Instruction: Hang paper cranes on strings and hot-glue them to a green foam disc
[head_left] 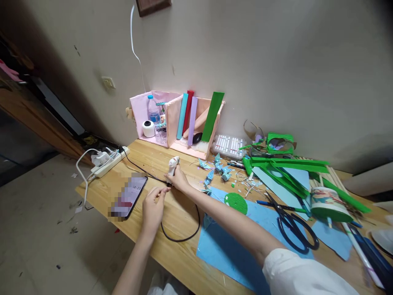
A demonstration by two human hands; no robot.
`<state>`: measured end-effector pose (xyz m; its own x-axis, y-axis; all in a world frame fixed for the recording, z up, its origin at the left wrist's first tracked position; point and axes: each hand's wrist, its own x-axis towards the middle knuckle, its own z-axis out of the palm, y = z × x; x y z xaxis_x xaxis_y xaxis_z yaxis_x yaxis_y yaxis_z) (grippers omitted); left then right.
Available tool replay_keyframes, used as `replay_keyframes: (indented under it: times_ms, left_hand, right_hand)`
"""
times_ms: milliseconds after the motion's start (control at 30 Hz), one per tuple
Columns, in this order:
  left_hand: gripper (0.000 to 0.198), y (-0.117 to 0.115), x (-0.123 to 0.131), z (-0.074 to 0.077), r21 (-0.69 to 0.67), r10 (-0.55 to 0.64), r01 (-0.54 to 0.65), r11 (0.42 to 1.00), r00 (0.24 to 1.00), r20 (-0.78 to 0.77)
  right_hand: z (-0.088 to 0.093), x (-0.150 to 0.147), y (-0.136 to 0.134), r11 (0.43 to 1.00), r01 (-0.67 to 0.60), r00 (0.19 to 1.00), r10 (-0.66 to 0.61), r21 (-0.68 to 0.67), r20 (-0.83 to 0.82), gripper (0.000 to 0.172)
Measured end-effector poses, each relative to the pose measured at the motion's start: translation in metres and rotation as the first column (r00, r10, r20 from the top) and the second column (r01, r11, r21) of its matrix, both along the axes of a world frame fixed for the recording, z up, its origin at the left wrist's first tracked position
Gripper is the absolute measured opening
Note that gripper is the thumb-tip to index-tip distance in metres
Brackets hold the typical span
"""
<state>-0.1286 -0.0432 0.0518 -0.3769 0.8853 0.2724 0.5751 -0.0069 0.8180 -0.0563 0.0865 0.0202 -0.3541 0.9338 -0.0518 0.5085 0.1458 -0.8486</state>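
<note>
My right hand (177,179) is closed around a small white glue gun (172,165), which stands upright on the wooden table (184,254). Just left of it, my left hand (152,207) pinches the gun's black cable (181,235) close to the gun. The cable loops toward me on the table and also runs back to a white power strip (109,163) at the left. A phone (129,196) with a lit screen lies flat beside my left hand.
Blue paper sheet (233,246), a green disc (236,203), black scissors (293,225), green strips (288,168), a paper-wrapped cup (328,204) and scraps crowd the right. A pink organizer (175,119) with rolls and a bottle stands against the wall, markers (229,145) beside it. The table's left edge drops to the floor.
</note>
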Motion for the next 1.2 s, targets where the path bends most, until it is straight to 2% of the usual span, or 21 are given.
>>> replay_keyframes:
  times_ms: [100,200,267,367,400,467,533,633,767,933,1100,1200]
  left_hand:
    - [0.027,0.009,0.012,-0.003,-0.056,-0.073,0.073,0.996,0.997,-0.003]
    - [0.023,0.018,0.026,-0.003,-0.067,-0.104,0.101,0.993,0.994,-0.036]
    - [0.02,0.022,0.035,-0.001,-0.048,-0.125,0.122,0.991,0.99,-0.072]
    - [0.024,0.028,0.053,0.004,-0.023,-0.227,0.226,0.974,0.969,-0.095]
    - [0.026,0.031,0.06,0.006,-0.021,-0.269,0.268,0.963,0.958,-0.099]
    - [0.025,0.037,0.074,0.01,-0.027,-0.345,0.344,0.939,0.932,-0.115]
    - [0.019,0.047,0.09,0.013,-0.04,-0.422,0.42,0.906,0.895,-0.146]
    - [0.014,0.065,0.116,0.017,-0.084,-0.557,0.553,0.829,0.802,-0.216]
    - [0.012,0.088,0.152,0.022,-0.145,-0.66,0.651,0.745,0.686,-0.306]
    - [0.014,0.101,0.187,0.024,-0.242,-0.684,0.647,0.724,0.627,-0.373]
    - [0.017,0.104,0.201,0.023,-0.315,-0.738,0.67,0.672,0.571,-0.36]
    - [0.018,0.105,0.202,0.022,-0.332,-0.745,0.669,0.665,0.568,-0.349]
  right_hand:
    - [0.001,0.008,-0.001,0.998,-0.057,0.998,0.056,0.009,0.008,0.035]
    - [0.012,0.036,-0.002,0.991,-0.124,0.992,0.124,0.041,0.007,0.032]
    - [0.023,0.071,-0.002,0.988,-0.128,0.992,0.128,0.085,0.006,0.027]
    - [0.037,0.144,0.001,0.983,-0.1,0.995,0.099,0.156,0.01,0.015]
    - [0.039,0.172,0.002,0.976,-0.081,0.996,0.076,0.201,0.036,0.013]
    - [0.041,0.225,0.004,0.965,0.032,0.986,-0.073,0.262,0.148,0.014]
    - [0.037,0.271,0.005,0.932,0.124,0.909,-0.244,0.34,0.337,0.013]
    - [0.028,0.316,0.006,0.905,0.163,0.82,-0.346,0.394,0.456,0.011]
    - [0.016,0.332,0.009,0.906,0.121,0.773,-0.342,0.405,0.533,0.012]
    - [0.01,0.327,0.018,0.922,0.037,0.746,-0.283,0.386,0.603,0.016]
    - [0.01,0.323,0.025,0.937,-0.043,0.724,-0.209,0.346,0.657,0.02]
    - [0.01,0.324,0.028,0.936,-0.076,0.72,-0.187,0.344,0.668,0.02]
